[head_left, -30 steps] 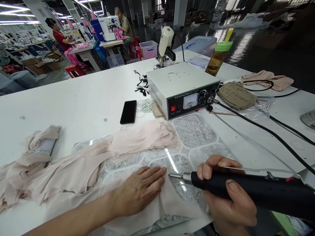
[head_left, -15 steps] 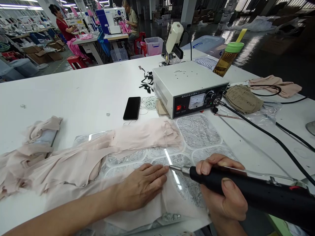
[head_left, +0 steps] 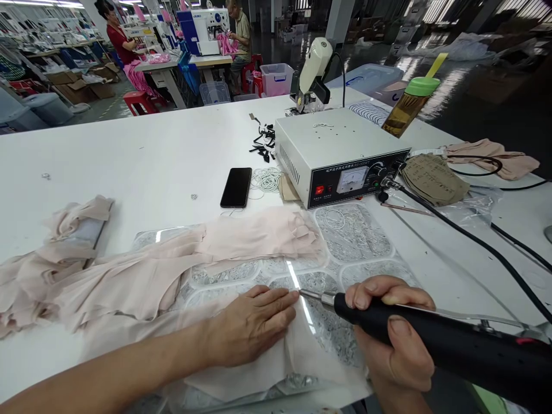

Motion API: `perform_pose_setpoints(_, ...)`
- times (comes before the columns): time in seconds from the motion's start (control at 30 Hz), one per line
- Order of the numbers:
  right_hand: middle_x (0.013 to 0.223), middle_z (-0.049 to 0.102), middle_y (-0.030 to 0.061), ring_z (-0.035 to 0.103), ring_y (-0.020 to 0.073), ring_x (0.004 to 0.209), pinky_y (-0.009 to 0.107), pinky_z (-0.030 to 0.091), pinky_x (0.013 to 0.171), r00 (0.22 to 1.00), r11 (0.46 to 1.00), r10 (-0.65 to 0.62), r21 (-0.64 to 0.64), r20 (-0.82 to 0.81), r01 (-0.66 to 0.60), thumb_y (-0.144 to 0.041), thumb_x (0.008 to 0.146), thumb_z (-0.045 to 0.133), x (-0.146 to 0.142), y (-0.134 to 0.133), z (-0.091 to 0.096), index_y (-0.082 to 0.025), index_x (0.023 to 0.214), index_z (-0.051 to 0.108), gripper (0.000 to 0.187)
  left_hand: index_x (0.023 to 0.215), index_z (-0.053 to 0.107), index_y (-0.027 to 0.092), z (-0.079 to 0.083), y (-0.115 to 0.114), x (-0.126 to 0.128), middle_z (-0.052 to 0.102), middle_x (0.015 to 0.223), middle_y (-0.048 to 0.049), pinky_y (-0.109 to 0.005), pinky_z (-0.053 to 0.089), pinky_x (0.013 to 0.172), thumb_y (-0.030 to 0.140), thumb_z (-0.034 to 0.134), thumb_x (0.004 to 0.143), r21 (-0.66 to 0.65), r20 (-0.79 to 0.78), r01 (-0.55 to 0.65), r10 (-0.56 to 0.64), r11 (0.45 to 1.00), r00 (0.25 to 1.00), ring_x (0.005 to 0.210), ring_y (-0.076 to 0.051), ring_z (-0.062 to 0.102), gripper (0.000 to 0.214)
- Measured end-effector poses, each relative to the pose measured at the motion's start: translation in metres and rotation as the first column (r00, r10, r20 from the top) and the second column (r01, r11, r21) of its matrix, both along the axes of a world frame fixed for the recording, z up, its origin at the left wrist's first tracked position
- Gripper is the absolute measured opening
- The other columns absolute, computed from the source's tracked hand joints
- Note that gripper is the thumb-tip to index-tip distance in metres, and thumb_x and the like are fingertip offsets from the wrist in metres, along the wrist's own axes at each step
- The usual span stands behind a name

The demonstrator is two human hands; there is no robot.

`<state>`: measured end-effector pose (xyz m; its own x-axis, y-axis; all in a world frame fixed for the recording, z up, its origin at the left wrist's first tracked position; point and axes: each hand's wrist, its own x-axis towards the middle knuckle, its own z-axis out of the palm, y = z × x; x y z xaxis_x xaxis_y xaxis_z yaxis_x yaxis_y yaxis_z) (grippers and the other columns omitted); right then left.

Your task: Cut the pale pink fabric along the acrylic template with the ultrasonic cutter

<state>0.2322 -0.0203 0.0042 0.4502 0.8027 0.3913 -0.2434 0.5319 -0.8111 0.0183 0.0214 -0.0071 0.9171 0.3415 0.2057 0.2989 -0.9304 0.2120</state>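
Note:
My left hand [head_left: 248, 325] lies flat, fingers together, on a pale pink fabric piece [head_left: 297, 359] spread over a clear glass plate [head_left: 353, 236] near the table's front edge. My right hand [head_left: 394, 339] grips a black hand-held cutting tool [head_left: 435, 342]; its metal tip [head_left: 308, 294] touches the fabric right beside my left fingertips. A black cable [head_left: 466, 236] runs from a white control box [head_left: 338, 152] with a meter toward the tool. More pink fabric pieces [head_left: 142, 276] lie heaped to the left.
A black phone [head_left: 236, 187], white elastic loops [head_left: 267, 179] and black scraps [head_left: 263, 144] lie behind the plate. A green-capped bottle [head_left: 407, 106], brown paper patterns [head_left: 433, 178] and pink cloth [head_left: 495, 155] sit at the right. Other people work at sewing machines [head_left: 202, 26] far behind.
The tool tip has slid left along the fabric until it meets my left fingertips. The camera view has shifted slightly; my left hand stays pressed on the cloth.

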Motion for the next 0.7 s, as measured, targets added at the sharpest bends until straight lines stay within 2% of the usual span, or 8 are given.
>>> perform_pose_setpoints(0.33, 0.08, 0.054, -0.0003, 0.055, 0.0115, 0.059, 0.032, 0.051, 0.055, 0.992, 0.997, -0.035, -0.07, -0.123, 0.027, -0.023, 0.075, 0.06, 0.0, 0.006, 0.0, -0.021, 0.084, 0.06, 0.009, 0.115, 0.052, 0.009, -0.002, 0.001, 0.0, 0.056, 0.135, -0.0139, -0.036, 0.042, 0.09, 0.02, 0.031, 0.103, 0.031, 0.026, 0.012, -0.013, 0.999, 1.0, 0.118, -0.024, 0.055, 0.027)
perform_pose_setpoints(0.7, 0.08, 0.056, -0.0006, 0.055, 0.0106, 0.06, 0.029, 0.051, 0.055, 0.992, 0.998, 0.005, -0.061, -0.126, -0.012, -0.022, 0.076, 0.06, 0.001, 0.011, -0.004, -0.02, 0.082, 0.061, 0.006, 0.112, 0.053, 0.01, -0.002, 0.0, 0.0, 0.059, 0.131, -0.0134, -0.037, 0.043, 0.088, 0.02, 0.026, 0.105, 0.06, 0.044, 0.013, -0.016, 0.998, 0.999, 0.116, -0.024, 0.057, 0.03)
